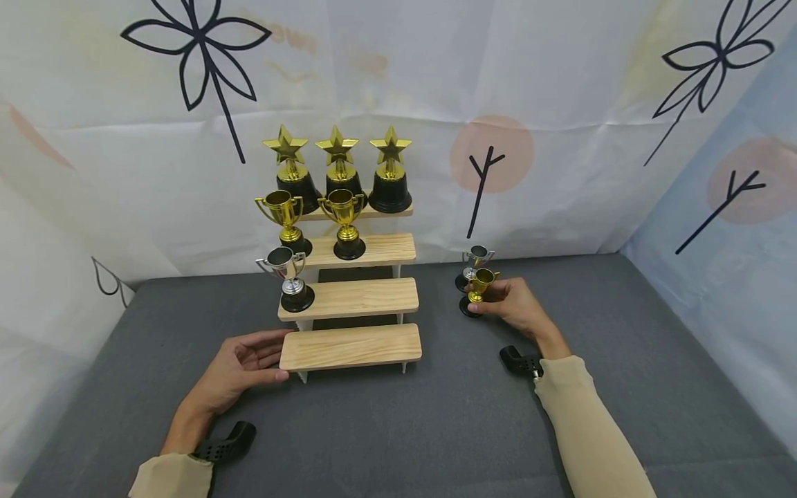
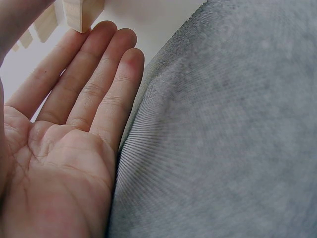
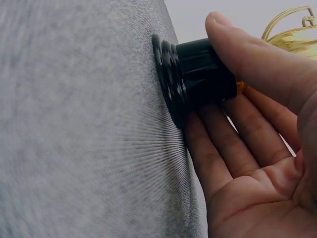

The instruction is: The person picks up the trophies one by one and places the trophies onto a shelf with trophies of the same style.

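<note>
My right hand (image 1: 515, 309) pinches a small gold trophy cup (image 1: 482, 282) between thumb and fingers. Its black base (image 3: 205, 72) stands at the grey cloth in the right wrist view. Just behind it is a silver trophy cup (image 1: 477, 256), partly hidden. With fingers extended, my left hand (image 1: 239, 370) is at the left end of the lowest step of a wooden tiered stand (image 1: 351, 346). Its thumb and fingertips lie against that end. In the left wrist view the palm (image 2: 59, 168) faces the camera and holds nothing.
Three gold star trophies (image 1: 390, 169) stand on the top step. Two gold cups (image 1: 344, 207) are on the step below, and a silver cup (image 1: 290, 270) stands at the left of the third. Behind the grey table (image 1: 467, 415) hangs a printed white cloth (image 1: 411, 76).
</note>
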Motion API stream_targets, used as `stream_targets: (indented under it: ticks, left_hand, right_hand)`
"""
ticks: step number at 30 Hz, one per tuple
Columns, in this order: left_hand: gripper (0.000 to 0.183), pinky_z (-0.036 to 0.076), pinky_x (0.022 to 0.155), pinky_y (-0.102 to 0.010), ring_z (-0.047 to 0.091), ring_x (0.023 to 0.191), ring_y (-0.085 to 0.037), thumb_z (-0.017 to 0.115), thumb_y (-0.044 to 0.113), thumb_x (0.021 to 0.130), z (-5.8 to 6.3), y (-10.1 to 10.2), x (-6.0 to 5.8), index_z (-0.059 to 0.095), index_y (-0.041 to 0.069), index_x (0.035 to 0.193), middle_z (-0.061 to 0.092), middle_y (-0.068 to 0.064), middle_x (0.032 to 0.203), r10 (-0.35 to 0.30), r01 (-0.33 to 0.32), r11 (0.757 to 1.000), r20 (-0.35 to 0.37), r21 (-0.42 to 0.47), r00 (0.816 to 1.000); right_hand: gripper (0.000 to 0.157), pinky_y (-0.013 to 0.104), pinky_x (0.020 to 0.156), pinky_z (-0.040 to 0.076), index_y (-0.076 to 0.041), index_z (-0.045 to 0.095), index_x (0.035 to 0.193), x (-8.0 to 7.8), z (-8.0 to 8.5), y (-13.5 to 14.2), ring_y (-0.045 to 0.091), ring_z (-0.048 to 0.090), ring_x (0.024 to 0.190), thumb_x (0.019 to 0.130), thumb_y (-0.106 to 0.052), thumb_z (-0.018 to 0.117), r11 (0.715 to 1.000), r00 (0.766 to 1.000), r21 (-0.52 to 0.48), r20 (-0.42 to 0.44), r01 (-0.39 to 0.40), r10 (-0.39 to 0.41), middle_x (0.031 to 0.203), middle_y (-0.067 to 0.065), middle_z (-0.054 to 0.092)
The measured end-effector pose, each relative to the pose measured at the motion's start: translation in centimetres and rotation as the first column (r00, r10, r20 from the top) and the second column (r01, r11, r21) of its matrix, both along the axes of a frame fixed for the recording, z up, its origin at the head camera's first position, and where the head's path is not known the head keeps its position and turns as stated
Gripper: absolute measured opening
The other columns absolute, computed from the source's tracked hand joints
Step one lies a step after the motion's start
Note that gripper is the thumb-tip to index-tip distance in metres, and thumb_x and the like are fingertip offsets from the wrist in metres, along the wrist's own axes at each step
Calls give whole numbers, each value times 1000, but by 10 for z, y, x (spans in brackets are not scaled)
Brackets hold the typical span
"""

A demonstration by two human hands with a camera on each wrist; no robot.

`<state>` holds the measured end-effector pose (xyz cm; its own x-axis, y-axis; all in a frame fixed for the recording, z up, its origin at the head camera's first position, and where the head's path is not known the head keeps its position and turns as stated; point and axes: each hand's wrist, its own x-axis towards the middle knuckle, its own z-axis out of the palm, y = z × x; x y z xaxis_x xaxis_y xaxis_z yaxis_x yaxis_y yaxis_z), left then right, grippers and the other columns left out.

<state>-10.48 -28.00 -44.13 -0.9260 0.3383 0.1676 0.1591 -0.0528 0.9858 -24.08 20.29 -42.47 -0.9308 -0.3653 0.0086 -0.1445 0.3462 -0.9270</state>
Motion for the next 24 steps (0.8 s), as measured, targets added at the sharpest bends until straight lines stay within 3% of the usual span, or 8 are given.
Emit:
stream_targets:
  ticks: [12, 24]
  left_hand:
    - [66, 54, 101, -30, 62, 122, -13, 73, -18, 81, 1, 0, 0, 41, -24, 138, 64, 0, 133, 11, -11, 1000, 5, -16, 1000]
    - [66, 54, 102, -32, 61, 124, -16, 70, -22, 82, -6, -3, -2, 39, -25, 139, 63, -2, 135, -27, 27, 1000, -28, 14, 999]
  right_hand:
    - [37, 22, 82, 60, 6, 73, 118, 0, 6, -1, 17, 69, 106, 84, -4, 83, 1000, 1000, -9, -17, -4, 4, 116, 19, 72]
    - [36, 24, 83, 61, 1, 75, 117, 3, 18, -4, 28, 68, 111, 83, -8, 84, 1000, 999, 23, -37, 16, -15, 116, 16, 73]
